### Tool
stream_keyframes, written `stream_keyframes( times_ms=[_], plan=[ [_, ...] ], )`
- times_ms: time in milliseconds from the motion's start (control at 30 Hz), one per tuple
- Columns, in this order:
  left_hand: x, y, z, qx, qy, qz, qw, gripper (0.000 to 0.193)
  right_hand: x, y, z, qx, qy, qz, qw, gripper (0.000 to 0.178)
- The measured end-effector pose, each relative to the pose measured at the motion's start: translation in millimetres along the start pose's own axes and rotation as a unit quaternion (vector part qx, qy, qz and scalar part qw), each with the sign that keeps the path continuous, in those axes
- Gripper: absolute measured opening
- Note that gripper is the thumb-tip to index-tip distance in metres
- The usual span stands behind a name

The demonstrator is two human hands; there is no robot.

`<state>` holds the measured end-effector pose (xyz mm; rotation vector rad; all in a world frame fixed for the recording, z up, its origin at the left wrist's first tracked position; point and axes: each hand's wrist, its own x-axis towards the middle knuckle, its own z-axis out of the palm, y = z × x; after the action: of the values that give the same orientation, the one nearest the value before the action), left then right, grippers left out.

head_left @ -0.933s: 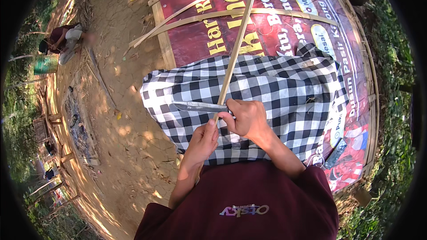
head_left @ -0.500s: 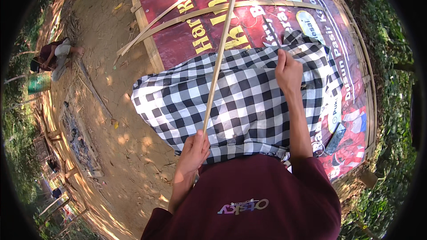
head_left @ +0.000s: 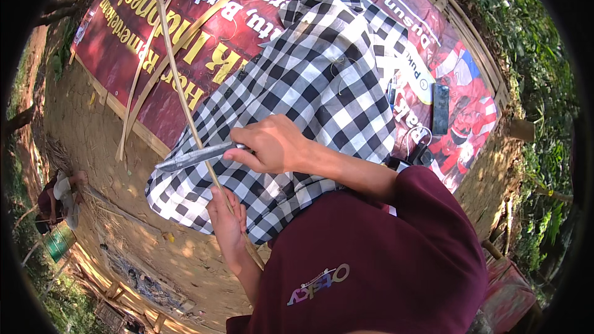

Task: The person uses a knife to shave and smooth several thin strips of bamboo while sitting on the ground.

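Observation:
My left hand (head_left: 227,216) is closed around a long thin bamboo strip (head_left: 178,77), which runs up and away past the far edge of the view. In my right hand (head_left: 272,145) is a knife (head_left: 197,157), gripped by its handle. Its grey blade points left and lies across the strip, just above my left fingers. Under both hands a black-and-white checked cloth (head_left: 318,80) is spread over my lap and onto the surface in front.
A red printed banner (head_left: 108,43) covers the platform ahead, with more bamboo strips (head_left: 143,96) lying over it. To the right are a dark phone-like slab (head_left: 440,109) and a key ring (head_left: 418,138). A person (head_left: 59,201) sits at far left beside a green drum (head_left: 59,242).
My right hand has swung left and down, bringing the knife from over the cloth onto the strip. My left hand has slid further up the strip. The view has turned right.

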<state>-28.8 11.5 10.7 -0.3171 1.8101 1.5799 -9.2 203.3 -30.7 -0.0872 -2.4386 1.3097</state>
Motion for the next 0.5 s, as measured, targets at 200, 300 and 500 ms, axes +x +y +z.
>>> stream_keyframes(
  times_ms=[200,300,500],
  plan=[
    [-0.1,-0.1,28.7,0.069,-0.054,0.039,0.995,0.051,-10.2,4.5,-1.1,-0.050,-0.019,0.000,0.999,0.046],
    [1.1,2.1,40.1,0.099,-0.048,0.037,0.993,0.049,-12.0,11.2,-11.0,-0.088,-0.020,0.003,0.996,0.047],
    [0.6,3.5,57.0,0.130,-0.047,0.044,0.989,0.041,-10.0,45.1,-30.7,-0.170,0.000,-0.057,0.984,0.050]
  ],
)
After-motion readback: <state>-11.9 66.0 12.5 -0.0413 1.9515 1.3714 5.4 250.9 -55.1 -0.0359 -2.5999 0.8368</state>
